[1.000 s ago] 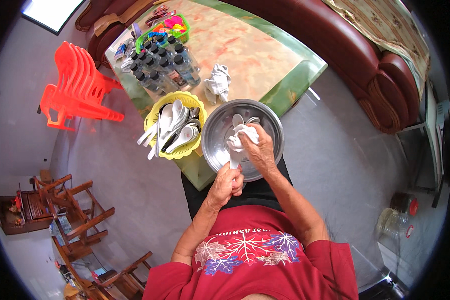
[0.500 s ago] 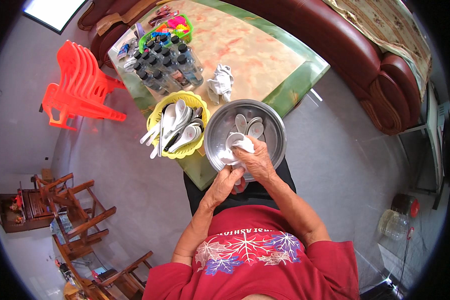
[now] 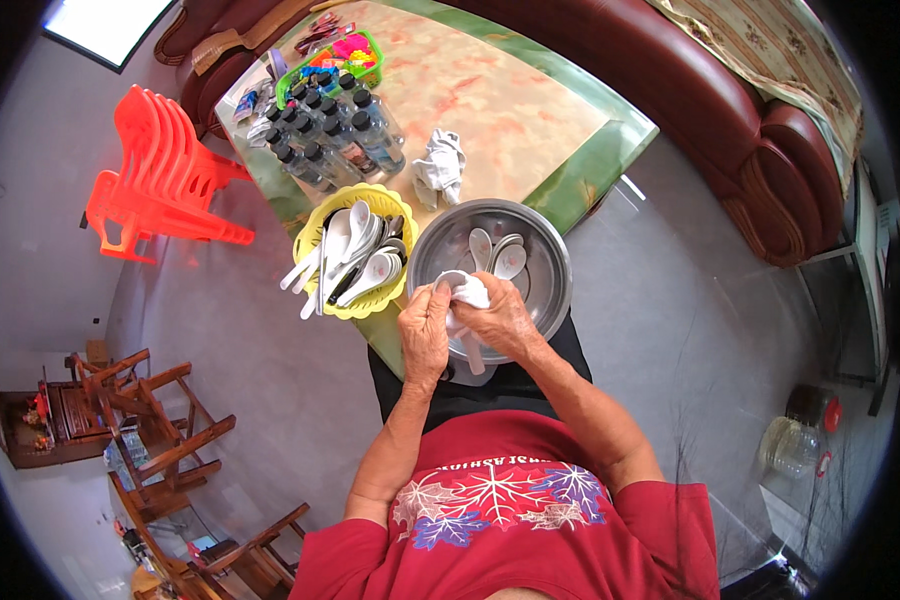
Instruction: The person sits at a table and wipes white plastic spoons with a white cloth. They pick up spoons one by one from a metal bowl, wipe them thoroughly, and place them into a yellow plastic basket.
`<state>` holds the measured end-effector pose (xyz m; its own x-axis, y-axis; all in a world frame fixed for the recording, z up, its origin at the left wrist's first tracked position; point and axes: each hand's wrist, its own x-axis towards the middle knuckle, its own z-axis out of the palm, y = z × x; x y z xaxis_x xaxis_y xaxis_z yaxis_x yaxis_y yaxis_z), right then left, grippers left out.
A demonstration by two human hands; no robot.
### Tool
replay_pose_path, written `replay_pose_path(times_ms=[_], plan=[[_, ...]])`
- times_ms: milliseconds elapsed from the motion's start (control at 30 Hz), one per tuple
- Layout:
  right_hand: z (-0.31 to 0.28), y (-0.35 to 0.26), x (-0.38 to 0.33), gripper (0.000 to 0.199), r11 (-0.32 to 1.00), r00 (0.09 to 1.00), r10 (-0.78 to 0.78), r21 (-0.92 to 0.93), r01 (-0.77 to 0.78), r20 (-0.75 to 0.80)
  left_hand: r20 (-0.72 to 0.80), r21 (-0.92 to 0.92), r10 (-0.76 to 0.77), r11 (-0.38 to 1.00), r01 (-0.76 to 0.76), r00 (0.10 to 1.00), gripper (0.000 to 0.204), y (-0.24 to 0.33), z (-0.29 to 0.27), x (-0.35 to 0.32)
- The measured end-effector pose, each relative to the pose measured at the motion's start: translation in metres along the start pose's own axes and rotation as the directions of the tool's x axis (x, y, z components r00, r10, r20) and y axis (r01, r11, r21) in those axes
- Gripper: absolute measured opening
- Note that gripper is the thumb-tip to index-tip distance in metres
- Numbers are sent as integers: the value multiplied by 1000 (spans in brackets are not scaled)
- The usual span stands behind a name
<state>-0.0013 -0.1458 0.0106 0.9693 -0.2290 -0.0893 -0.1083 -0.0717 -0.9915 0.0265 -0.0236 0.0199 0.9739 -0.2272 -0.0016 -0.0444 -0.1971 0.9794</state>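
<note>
A white spoon was held over the steel bowl, pinched by the left hand and wrapped with a cloth by the right hand. If slippery, it could be dropped and cracked.

The metal basin sits at the table's near edge, with spoons in it. Just left of it stands the basket of spoons. Behind these lie a crumpled cloth and, further left, grouped bottles. Stacked chairs stand left of the table.
</note>
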Motion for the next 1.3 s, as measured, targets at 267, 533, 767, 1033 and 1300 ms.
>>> replay_pose_path(times_ms=[267,533,767,1033,1300], plan=[[20,23,-27,27,989,991,117,-86,-122,-60,-256,1,-77,997,79,964,29,-8,4,-6],[18,20,-54,30,975,976,198,-122,-186,87,-316,-88,-61,996,35,947,30,-34,-9,-1],[-5,-4,-43,35,994,988,-34,-108,18,-150,-254,-103,-107,991,83,961,28,-50,-23,5],[16,-13,-26,40,626,847,-531,-660,416,31,-40,-667,-441,680,305,896,24,-20,9,-3],[2,17,-66,31,760,897,-371,-476,442,241,19,-779,-554,514,360,833,26,-25,-3,0]])
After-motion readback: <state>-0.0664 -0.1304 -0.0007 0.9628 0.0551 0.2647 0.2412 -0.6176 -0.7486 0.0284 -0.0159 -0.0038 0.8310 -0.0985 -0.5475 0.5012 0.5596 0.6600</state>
